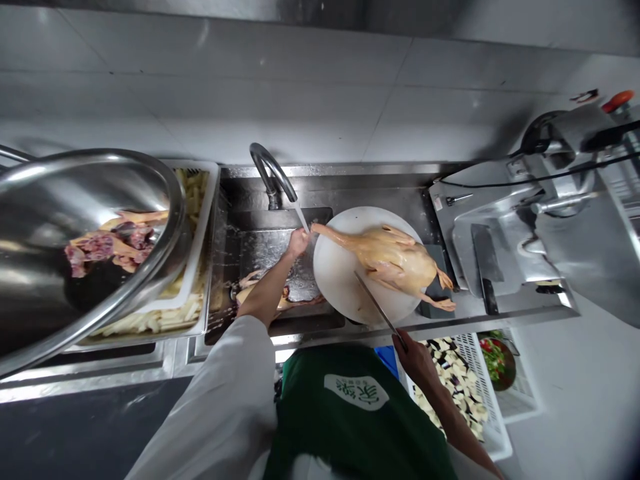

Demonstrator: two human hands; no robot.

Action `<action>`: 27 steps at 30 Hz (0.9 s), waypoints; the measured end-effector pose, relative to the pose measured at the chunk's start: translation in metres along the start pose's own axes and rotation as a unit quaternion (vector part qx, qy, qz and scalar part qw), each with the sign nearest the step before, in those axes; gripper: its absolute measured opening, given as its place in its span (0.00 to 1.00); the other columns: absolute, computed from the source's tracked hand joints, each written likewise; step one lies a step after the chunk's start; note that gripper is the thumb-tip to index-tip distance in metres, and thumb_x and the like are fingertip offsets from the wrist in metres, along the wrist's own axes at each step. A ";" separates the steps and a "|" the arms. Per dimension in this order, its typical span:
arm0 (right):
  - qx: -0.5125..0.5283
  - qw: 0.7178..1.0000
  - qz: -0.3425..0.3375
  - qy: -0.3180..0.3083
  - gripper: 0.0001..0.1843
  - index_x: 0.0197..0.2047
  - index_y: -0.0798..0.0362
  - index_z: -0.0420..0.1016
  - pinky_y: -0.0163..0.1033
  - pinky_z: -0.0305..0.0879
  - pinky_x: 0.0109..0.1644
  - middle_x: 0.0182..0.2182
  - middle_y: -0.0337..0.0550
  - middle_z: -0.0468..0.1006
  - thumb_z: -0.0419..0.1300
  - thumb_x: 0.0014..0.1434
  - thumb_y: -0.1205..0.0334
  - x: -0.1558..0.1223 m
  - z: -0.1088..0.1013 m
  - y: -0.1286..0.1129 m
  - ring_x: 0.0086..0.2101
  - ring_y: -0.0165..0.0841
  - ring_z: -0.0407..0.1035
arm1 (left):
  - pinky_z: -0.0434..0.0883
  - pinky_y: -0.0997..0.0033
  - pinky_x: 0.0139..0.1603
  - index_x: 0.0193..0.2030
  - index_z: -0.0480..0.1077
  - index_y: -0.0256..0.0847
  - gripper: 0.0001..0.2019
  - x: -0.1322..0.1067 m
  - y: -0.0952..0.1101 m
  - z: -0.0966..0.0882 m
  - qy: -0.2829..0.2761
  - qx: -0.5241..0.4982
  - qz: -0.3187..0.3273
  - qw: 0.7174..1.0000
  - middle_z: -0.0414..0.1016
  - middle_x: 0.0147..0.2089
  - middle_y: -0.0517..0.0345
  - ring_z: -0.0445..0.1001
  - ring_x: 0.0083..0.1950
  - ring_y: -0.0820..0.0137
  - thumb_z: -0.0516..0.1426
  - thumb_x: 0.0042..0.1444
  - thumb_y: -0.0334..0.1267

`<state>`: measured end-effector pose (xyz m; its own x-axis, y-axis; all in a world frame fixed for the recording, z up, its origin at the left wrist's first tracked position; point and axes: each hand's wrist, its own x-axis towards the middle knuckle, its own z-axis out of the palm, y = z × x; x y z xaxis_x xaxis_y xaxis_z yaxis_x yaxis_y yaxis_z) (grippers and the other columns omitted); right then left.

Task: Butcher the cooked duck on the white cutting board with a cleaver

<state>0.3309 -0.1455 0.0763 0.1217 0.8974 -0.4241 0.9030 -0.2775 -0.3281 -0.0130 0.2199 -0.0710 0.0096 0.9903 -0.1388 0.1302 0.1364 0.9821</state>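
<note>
while l hand (pixel 299 242) at plucked bird's neck (pixel 334 235), r hand (pixel 404 343) w/ knife (pixel 376 301)

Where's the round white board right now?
In the head view, the round white board lies just right of centre, under the plucked bird, to the right of the faucet.

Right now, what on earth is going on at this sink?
A plucked bird lies on a round white board at the sink. The person's right hand holds a knife over the board. The left hand is at the neck end, by the running tap; its exact grip is unclear. Raw pieces sit in a metal bowl.
</note>
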 end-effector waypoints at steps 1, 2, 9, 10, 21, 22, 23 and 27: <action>-0.001 1.000 0.001 0.001 0.29 0.55 0.51 0.78 0.41 0.68 0.37 0.33 0.50 0.85 0.43 0.73 0.45 0.000 0.000 0.000 0.36 0.47 0.82 | 0.70 0.71 0.34 0.26 0.74 0.37 0.08 0.000 0.000 0.002 0.003 0.004 0.006 1.000 0.72 0.24 0.56 0.72 0.33 0.67 0.63 0.53 0.38; -0.001 1.000 0.002 0.000 0.29 0.55 0.52 0.78 0.41 0.68 0.37 0.33 0.50 0.85 0.43 0.73 0.45 0.000 0.000 -0.001 0.36 0.47 0.82 | 0.70 0.70 0.34 0.25 0.73 0.37 0.09 0.001 0.000 0.004 0.004 0.006 0.008 1.000 0.73 0.25 0.56 0.72 0.33 0.67 0.62 0.53 0.37; 0.004 1.000 0.012 -0.006 0.30 0.56 0.52 0.78 0.41 0.68 0.38 0.35 0.51 0.86 0.42 0.72 0.44 -0.001 -0.002 -0.003 0.37 0.48 0.82 | 0.68 0.71 0.30 0.22 0.69 0.39 0.13 -0.002 -0.005 0.006 -0.005 0.010 -0.016 1.000 0.69 0.22 0.59 0.69 0.28 0.69 0.63 0.51 0.41; 0.005 1.000 0.013 -0.007 0.30 0.56 0.52 0.78 0.42 0.68 0.38 0.35 0.51 0.86 0.42 0.72 0.43 -0.001 -0.002 -0.004 0.37 0.48 0.82 | 0.66 0.72 0.28 0.23 0.69 0.39 0.13 -0.003 -0.005 0.004 -0.002 0.013 -0.023 1.000 0.67 0.20 0.60 0.68 0.26 0.70 0.64 0.51 0.43; 0.011 1.000 0.017 -0.011 0.30 0.57 0.52 0.78 0.41 0.67 0.38 0.35 0.51 0.86 0.43 0.72 0.44 -0.001 -0.002 -0.004 0.37 0.47 0.82 | 0.64 0.76 0.32 0.29 0.71 0.39 0.10 -0.009 -0.005 -0.010 0.013 -0.008 -0.048 0.999 0.69 0.27 0.63 0.64 0.29 0.74 0.68 0.45 0.37; 0.010 1.000 0.017 -0.010 0.31 0.57 0.52 0.78 0.41 0.67 0.38 0.35 0.52 0.86 0.43 0.72 0.43 -0.001 -0.002 -0.004 0.37 0.47 0.82 | 0.65 0.76 0.33 0.28 0.72 0.39 0.09 -0.009 -0.005 -0.009 0.010 -0.007 -0.033 0.999 0.69 0.28 0.62 0.64 0.30 0.74 0.67 0.46 0.37; 0.009 1.000 0.017 -0.009 0.31 0.57 0.53 0.78 0.41 0.67 0.38 0.35 0.52 0.86 0.43 0.72 0.43 -0.001 -0.002 -0.004 0.37 0.48 0.82 | 0.66 0.75 0.35 0.27 0.72 0.39 0.08 -0.009 -0.004 -0.008 0.007 -0.005 -0.016 1.000 0.69 0.29 0.61 0.66 0.31 0.73 0.67 0.46 0.37; 0.008 1.000 0.015 -0.007 0.31 0.57 0.52 0.78 0.41 0.67 0.38 0.34 0.52 0.86 0.43 0.72 0.43 -0.001 -0.002 -0.004 0.38 0.48 0.82 | 0.69 0.72 0.42 0.24 0.72 0.39 0.09 -0.008 0.002 -0.004 -0.001 -0.026 0.006 1.000 0.71 0.33 0.56 0.70 0.40 0.68 0.67 0.47 0.37</action>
<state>0.3277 -0.1446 0.0799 0.1427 0.8841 -0.4450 0.8923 -0.3095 -0.3288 -0.0170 0.2128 -0.0678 0.0136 0.9918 -0.1267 0.0791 0.1253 0.9890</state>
